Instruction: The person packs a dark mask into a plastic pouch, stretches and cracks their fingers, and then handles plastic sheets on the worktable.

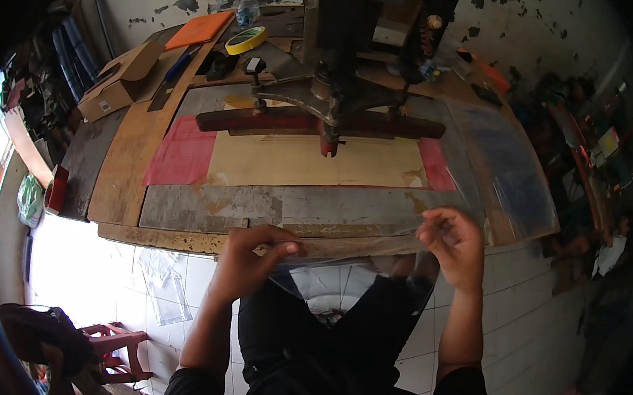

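Note:
A clear plastic sheet point(336, 273) hangs between my hands at the table's front edge, over my lap. My left hand point(258, 259) pinches its left end between thumb and fingers. On the right, my right hand point(453, 245) has its fingers curled at the sheet's other corner, thumb close to the fingertips. Beyond them a cream panel point(314, 167) with pink ends lies on the grey plate point(258, 205). Above that panel stands a press with a dark red bar point(282, 122).
A cardboard box point(121, 83), yellow tape roll point(246, 40), orange folder point(199, 29) and bottle point(247, 8) are at the back left. More clear sheets point(505, 162) lie at the right. Another person point(63, 354) is low at the left, near a red stool point(125, 350).

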A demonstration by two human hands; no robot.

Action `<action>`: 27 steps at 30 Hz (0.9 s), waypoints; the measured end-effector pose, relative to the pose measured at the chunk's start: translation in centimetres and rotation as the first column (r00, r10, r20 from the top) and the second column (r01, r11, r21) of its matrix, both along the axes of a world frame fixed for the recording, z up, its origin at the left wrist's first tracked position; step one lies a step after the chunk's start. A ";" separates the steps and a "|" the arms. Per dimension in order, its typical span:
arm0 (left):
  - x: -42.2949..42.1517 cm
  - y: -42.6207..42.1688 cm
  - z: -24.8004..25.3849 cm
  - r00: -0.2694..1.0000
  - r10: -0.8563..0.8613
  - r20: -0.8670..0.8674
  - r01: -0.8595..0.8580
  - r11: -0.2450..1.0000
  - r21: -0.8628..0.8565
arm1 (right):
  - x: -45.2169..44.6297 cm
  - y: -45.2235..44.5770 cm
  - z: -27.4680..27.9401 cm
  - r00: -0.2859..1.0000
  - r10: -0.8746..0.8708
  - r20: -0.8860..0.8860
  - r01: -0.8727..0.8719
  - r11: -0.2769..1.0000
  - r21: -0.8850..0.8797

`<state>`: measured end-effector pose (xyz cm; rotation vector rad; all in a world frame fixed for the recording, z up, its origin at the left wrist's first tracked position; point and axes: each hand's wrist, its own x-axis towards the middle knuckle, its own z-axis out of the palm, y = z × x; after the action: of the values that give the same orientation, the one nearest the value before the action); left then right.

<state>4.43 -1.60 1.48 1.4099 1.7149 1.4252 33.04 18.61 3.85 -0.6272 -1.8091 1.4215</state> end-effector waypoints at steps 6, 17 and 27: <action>0.5 -0.2 0.6 0.993 0.115 -0.011 -0.113 0.987 0.112 | 0.2 -0.4 0.4 1.000 0.011 -0.009 -0.009 0.991 0.130; 0.0 1.0 -0.6 0.977 0.107 0.183 -0.131 0.984 0.119 | -0.3 0.3 -0.9 0.989 -0.050 -0.139 0.062 0.995 0.083; -2.6 6.3 1.4 0.935 0.276 -0.223 -0.270 0.961 0.061 | -3.4 4.8 -3.1 0.991 -0.133 0.013 0.134 0.990 -0.054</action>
<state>1.85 4.66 2.90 1.4426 2.1146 1.4807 29.67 23.40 0.74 -0.7699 -1.7068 1.3842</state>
